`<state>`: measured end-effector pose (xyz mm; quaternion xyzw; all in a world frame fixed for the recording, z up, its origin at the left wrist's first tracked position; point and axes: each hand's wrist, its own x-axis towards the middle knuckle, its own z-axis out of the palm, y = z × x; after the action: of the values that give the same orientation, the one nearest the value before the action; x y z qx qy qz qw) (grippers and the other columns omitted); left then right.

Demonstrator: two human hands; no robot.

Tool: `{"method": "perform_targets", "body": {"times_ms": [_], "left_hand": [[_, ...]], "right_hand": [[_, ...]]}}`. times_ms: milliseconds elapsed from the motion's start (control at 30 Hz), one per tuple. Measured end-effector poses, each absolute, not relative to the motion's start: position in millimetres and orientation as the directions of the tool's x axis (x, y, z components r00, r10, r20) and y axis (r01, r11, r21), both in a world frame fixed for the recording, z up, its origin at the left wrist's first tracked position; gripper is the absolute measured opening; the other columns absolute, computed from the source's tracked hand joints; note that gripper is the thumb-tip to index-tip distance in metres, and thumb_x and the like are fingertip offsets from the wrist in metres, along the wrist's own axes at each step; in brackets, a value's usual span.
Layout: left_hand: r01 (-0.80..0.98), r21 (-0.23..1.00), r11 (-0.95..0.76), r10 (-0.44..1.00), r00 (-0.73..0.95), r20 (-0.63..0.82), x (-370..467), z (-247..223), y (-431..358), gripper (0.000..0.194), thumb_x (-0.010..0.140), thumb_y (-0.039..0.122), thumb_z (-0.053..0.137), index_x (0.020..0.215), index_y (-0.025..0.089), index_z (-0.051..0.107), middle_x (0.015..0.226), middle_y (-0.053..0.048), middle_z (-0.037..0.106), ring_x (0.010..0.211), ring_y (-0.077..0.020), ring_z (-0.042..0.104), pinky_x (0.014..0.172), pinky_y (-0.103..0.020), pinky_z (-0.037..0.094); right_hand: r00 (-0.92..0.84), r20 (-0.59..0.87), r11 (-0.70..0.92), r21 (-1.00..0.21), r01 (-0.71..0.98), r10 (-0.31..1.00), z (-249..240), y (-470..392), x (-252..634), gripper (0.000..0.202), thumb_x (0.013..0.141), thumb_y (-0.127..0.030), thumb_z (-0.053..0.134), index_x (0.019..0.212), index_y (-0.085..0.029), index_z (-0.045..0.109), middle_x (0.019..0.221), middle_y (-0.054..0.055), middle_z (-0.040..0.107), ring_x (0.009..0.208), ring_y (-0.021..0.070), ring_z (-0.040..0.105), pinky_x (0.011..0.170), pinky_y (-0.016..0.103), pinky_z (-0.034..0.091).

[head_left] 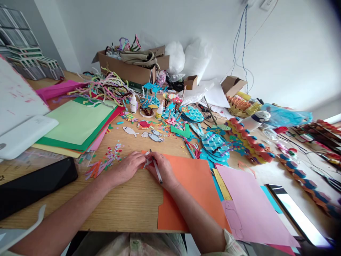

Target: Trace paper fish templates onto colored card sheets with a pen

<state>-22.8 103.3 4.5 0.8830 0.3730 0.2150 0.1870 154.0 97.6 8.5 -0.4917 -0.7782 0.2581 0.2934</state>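
My right hand (163, 170) is closed around a pen (157, 170), its tip toward a small white paper cut-out (147, 162) at the upper left corner of an orange sheet (189, 185). My left hand (130, 165) rests on the wooden table (125, 206), its fingertips pressed on the left side of the cut-out. Beyond my hands lie a pale fish cut-out (130, 131) and several grey fish cut-outs (156, 136). Thin paper strips (99, 167) lie to the left of my left hand.
Stacked green sheets (80, 122) and a black phone (39, 185) are at left. Pink paper (255, 206) and another phone (298, 213) lie at right. Glue bottles (133, 104), blue woven paper pieces (215, 145), pipe cleaners (103, 85) and a cardboard box (125, 71) stand farther back.
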Motion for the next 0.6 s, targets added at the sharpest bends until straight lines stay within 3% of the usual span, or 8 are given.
{"method": "perform_targets", "body": {"times_ms": [267,400,533,600], "left_hand": [[0.585,0.47,-0.661,0.733,0.639,0.235,-24,5,101,0.032,0.086,0.003,0.032,0.093,0.018,0.059,0.1,-0.004,0.06,0.099,-0.0176,0.051,0.088,-0.035,0.044],[0.68,0.355,-0.641,0.765,0.603,0.226,-18,15,80,0.029,0.087,0.006,0.036,0.103,0.017,0.057,0.112,-0.007,0.057,0.105,-0.0208,0.048,0.09,-0.037,0.044],[0.762,0.238,-0.602,0.798,0.567,0.203,-5,14,52,0.03,0.086,0.005,0.034,0.099,0.012,0.059,0.105,-0.011,0.06,0.097,-0.0226,0.053,0.087,-0.037,0.046],[0.793,0.176,-0.583,0.809,0.545,0.222,0,5,42,0.036,0.084,0.003,0.031,0.108,0.011,0.057,0.108,-0.012,0.06,0.099,-0.0237,0.053,0.088,-0.039,0.046]], "right_hand": [[-0.338,0.212,0.386,-0.687,0.615,0.917,8,98,153,0.03,0.066,-0.01,0.065,0.092,-0.022,0.053,0.084,0.001,0.063,0.08,0.0172,0.057,0.073,0.027,0.044],[-0.361,0.191,0.389,-0.672,0.63,0.913,8,99,154,0.03,0.069,-0.013,0.065,0.095,-0.02,0.053,0.085,0.003,0.063,0.078,0.0175,0.057,0.071,0.028,0.044],[-0.374,0.194,0.403,-0.655,0.639,0.907,4,101,155,0.03,0.07,-0.012,0.064,0.097,-0.02,0.053,0.086,0.004,0.063,0.078,0.0177,0.057,0.07,0.028,0.045],[-0.376,0.197,0.408,-0.651,0.64,0.905,4,101,156,0.031,0.069,-0.01,0.063,0.097,-0.021,0.054,0.087,0.004,0.062,0.079,0.0176,0.057,0.071,0.028,0.044]]}}
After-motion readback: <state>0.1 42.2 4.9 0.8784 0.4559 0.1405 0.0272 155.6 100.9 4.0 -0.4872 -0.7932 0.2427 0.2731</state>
